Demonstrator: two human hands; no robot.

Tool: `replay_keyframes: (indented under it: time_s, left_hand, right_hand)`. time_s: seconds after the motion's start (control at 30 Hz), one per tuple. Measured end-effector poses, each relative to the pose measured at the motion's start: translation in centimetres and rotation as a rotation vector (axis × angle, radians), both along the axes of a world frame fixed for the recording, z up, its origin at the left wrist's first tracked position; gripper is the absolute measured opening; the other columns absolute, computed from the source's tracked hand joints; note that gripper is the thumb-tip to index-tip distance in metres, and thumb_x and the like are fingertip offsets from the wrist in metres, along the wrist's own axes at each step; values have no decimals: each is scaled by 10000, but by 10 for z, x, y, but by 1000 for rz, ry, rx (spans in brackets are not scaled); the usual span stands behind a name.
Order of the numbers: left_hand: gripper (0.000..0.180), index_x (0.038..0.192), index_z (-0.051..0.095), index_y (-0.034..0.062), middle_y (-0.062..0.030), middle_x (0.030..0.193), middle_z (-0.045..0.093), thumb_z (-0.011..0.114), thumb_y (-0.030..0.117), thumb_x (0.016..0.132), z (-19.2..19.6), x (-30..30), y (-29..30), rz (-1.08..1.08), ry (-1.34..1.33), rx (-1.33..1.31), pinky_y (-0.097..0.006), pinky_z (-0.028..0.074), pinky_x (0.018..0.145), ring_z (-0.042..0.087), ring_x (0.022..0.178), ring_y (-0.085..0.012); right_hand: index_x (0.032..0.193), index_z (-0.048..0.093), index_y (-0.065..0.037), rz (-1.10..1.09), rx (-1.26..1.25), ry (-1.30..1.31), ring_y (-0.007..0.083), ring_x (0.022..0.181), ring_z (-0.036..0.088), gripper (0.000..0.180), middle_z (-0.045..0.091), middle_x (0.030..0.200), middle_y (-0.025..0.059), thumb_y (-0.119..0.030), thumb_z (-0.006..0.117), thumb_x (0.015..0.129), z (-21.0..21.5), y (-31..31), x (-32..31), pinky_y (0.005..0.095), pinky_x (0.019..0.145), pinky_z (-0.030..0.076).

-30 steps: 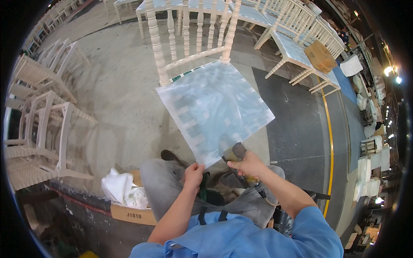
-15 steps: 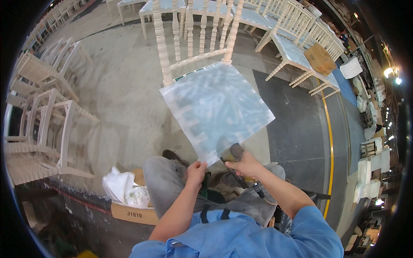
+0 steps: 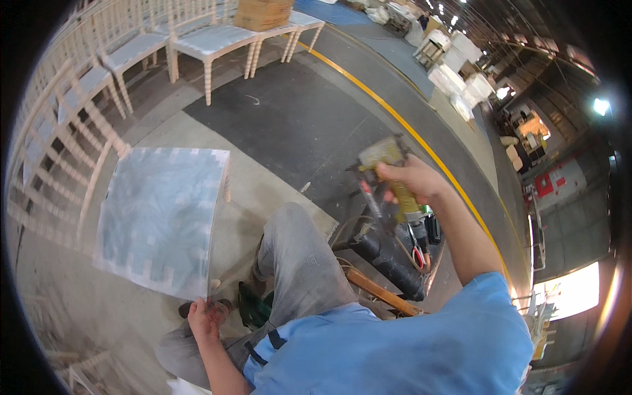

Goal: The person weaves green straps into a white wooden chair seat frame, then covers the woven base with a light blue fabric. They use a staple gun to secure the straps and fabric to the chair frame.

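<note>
While right hand [image 3: 411, 179] grips yellow power tool [image 3: 388, 172], left hand [image 3: 205, 319] pinches chair seat [image 3: 158, 217] corner above.

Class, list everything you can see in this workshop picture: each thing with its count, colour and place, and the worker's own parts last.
Woven chair seat panel: one, pale blue-grey, left, held at its lower corner.
Handheld power tool: one, yellow-green, centre right, raised.
White wooden chairs: several, top left, in a row.
Cardboard box: one, brown, on a chair at the top.
Yellow floor line: one, running diagonally.
Left hand: grips the panel's corner.
Right hand: grips the tool.
</note>
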State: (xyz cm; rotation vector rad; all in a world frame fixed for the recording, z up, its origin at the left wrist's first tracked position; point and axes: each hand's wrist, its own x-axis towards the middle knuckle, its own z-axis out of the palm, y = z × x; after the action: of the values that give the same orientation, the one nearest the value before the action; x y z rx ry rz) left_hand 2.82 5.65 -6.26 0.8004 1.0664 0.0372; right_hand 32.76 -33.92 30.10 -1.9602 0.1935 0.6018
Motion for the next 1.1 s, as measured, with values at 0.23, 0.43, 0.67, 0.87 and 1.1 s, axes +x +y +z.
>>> replay_keyframes:
  time_s: [0.23,0.43,0.67,0.87,1.1]
  left_hand:
    - [282,1216,587,130,-54,1103,678,631,337,1030,11,-2,17,-55,11,41,-417,501,699,673,879,-267]
    - [240,1147,614,87,-47,1022,656,632,287,1016,21,-6,22,303,123,395,-321,502,626,654,807,-188]
    - [470,1352,545,80,-97,1161,636,695,357,1003,43,36,81,252,130,245,-385,541,781,653,964,-242]
    - [758,1521,420,33,-165,1426,575,770,391,951,-2,47,89,356,-297,-44,-558,502,1033,587,1268,-359]
    - [695,1533,428,48,-134,1500,555,681,417,1001,-20,42,98,238,-386,-182,-533,449,1143,541,1363,-330]
  right_hand:
    - [1167,663,-37,110,46,-22,127,617,643,324,694,943,54,-214,798,931,-36,-20,-7,270,508,494]
    - [1097,684,-17,611,-47,-76,101,597,618,265,705,828,25,-162,800,908,-90,115,53,270,525,476]
    - [1127,687,-18,889,-84,-117,101,603,610,381,715,907,46,-249,846,869,-138,303,90,253,543,499]
    - [1174,667,12,840,77,58,161,653,660,487,701,957,91,-343,837,888,-144,338,87,294,553,546]
    - [1105,640,13,290,54,359,195,659,701,531,669,948,114,-462,791,919,-80,127,71,309,542,567]
